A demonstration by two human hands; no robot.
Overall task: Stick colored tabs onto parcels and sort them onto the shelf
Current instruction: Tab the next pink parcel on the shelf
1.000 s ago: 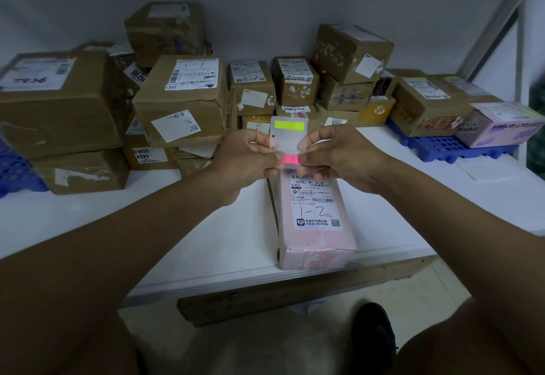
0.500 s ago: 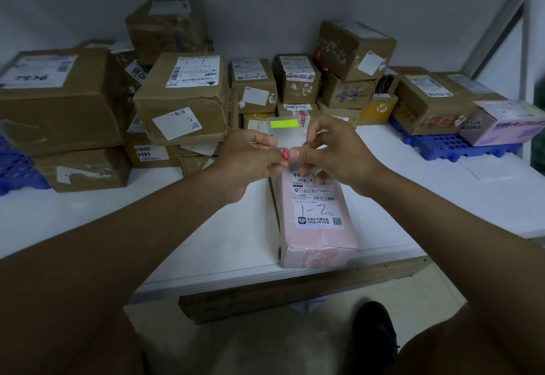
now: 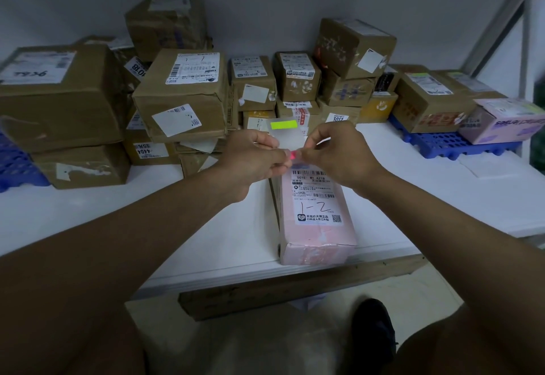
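Observation:
A long pink parcel lies on the white table, its white label marked "1-2" facing up. Above its far end my left hand holds a small clear tab sheet with a green tab at its top. My right hand pinches a pink tab at the sheet's lower edge, its fingertips touching those of the left hand.
Several brown cardboard parcels are stacked along the wall behind. A pale purple box sits on a blue pallet at the right; another blue pallet shows at the left edge. My shoe is on the floor below.
The pink tab is mostly covered by my fingertips now, where a second ago a wider strip showed. Both hands have stayed over the parcel's far end.

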